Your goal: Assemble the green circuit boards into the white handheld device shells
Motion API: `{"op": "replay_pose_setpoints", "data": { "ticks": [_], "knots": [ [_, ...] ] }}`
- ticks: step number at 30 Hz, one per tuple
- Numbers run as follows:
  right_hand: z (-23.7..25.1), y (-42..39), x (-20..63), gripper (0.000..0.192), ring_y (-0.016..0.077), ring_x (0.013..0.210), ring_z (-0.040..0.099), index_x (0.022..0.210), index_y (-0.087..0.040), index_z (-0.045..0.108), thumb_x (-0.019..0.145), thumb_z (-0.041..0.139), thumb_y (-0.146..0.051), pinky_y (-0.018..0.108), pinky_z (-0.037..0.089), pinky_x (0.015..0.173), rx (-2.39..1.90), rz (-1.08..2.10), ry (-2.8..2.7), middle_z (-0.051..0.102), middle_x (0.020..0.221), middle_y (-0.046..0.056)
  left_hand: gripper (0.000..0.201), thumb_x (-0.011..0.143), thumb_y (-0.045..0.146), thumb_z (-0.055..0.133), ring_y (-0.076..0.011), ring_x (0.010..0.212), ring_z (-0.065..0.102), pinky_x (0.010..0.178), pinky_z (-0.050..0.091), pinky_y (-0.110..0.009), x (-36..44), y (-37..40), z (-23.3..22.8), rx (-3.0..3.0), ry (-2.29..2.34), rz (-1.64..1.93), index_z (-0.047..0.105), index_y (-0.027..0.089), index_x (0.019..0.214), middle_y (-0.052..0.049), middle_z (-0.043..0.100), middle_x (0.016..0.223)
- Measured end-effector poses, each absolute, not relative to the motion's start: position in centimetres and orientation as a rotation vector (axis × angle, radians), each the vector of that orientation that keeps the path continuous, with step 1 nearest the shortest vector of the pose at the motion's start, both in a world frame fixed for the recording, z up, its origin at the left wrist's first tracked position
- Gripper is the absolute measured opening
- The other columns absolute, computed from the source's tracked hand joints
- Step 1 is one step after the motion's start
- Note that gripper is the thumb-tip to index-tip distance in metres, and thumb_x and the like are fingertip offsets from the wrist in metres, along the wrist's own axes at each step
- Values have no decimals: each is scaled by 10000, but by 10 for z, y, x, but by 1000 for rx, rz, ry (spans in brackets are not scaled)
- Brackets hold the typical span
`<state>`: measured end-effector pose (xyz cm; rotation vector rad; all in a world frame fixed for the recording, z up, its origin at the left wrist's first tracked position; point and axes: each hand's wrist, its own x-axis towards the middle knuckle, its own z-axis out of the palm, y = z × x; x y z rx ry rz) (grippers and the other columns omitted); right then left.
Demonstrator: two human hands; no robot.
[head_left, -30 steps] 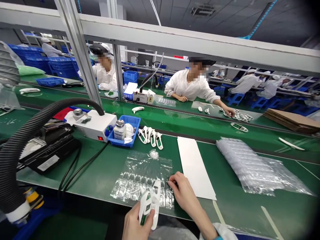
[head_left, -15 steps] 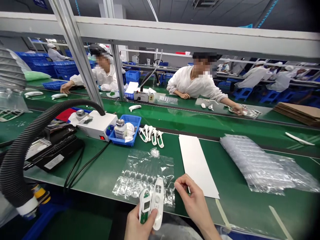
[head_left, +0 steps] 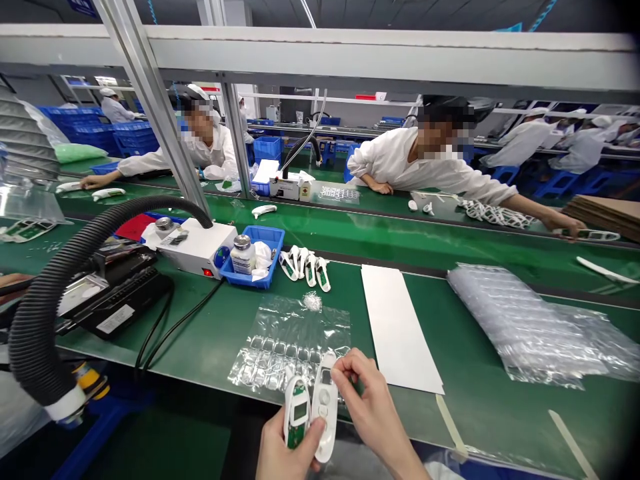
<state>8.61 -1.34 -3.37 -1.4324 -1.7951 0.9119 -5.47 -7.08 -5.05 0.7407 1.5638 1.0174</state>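
Low in the view, my left hand (head_left: 290, 443) is closed around two long white plastic housing halves, side by side. The left half (head_left: 299, 412) carries a green circuit board and a small grey display; the right half (head_left: 325, 408) is a shell with a window opening and round holes. My right hand (head_left: 367, 393) is pinched at the upper end of that shell, close to its window. Whatever lies between its fingertips is too small to make out. Behind them lies a clear plastic sheet (head_left: 300, 320) with rows of small transparent pieces, and a little clear heap (head_left: 313, 301).
Several white housings (head_left: 305, 265) lie beside a blue tray (head_left: 253, 283) holding a bottle. White card (head_left: 395, 327) and bubble wrap (head_left: 510, 327) lie rightward. A black hose (head_left: 35, 320) arches at left. Across the green conveyor (head_left: 340, 233), a co-worker's hand (head_left: 567, 225) holds a white housing.
My right hand has moved left to the upper end of the shell, fingers still pinched. The far-right co-worker's arm has stretched further right. The far-left co-worker's hand has moved left onto a white housing.
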Motion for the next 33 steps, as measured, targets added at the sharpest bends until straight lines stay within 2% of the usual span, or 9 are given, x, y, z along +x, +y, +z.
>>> {"op": "replay_pose_setpoints", "data": {
  "ticks": [7,10,13,19,22,25,29,31,33],
  "knots": [
    [-38,-15,84,256,164,699,452,708,-211,483,935,433,-319,298,357,680,-1411,853,-1776,506,729,5,399,572,484,756,-121,369,479,391,406,-230,-55,-71,-48,730,1569,1020,645,113,665,-5,569,470],
    [-41,-19,84,174,157,681,447,830,-220,532,912,484,-367,294,366,679,-1415,938,-1692,485,735,-7,403,571,488,759,-116,368,469,390,403,-228,-55,-71,-47,713,1555,1027,639,114,661,-2,565,468],
    [-43,-24,81,190,147,692,450,924,-230,479,896,505,-416,268,384,651,-1424,1096,-1532,463,776,-14,407,575,495,759,-113,368,461,393,399,-228,-56,-72,-46,688,1532,1040,629,118,660,3,553,460],
    [-46,-26,68,263,115,591,368,816,-237,376,873,533,-440,227,339,557,-1351,1299,-1405,363,678,-64,394,620,503,726,-109,389,461,390,392,-220,-64,-79,-51,793,1523,1118,617,125,641,-2,540,500],
    [-45,-28,52,301,114,578,409,832,-238,402,815,616,-449,226,361,557,-1289,1346,-1296,409,664,-64,388,636,504,716,-116,398,469,394,399,-222,-72,-83,-55,802,1555,1159,629,126,644,-8,550,492],
    [-46,-36,28,378,153,610,535,901,-232,496,715,705,-487,249,426,568,-1187,1542,-1125,554,678,-27,372,633,483,728,-118,376,473,377,395,-223,-80,-91,-60,726,1580,1191,645,125,688,-3,553,475],
    [-50,-48,-1,397,200,640,602,828,-186,613,659,744,-520,279,473,563,-1204,1697,-1043,651,690,42,443,557,428,813,-76,353,419,332,324,-188,-104,-104,-68,611,1533,1307,665,130,850,24,554,508],
    [-50,-50,-12,403,182,577,593,828,-174,626,667,739,-527,275,474,533,-1215,1768,-1018,645,663,42,548,560,505,805,-45,344,365,318,253,-160,-134,-109,-73,438,1472,1482,643,137,932,49,524,505],
    [-50,-51,-22,421,135,469,541,876,-178,620,677,731,-532,241,422,426,-1168,1864,-998,643,681,43,572,664,645,664,-24,337,319,322,186,-141,-176,-112,-78,171,1380,1709,617,131,912,67,473,492]
  ]
}}
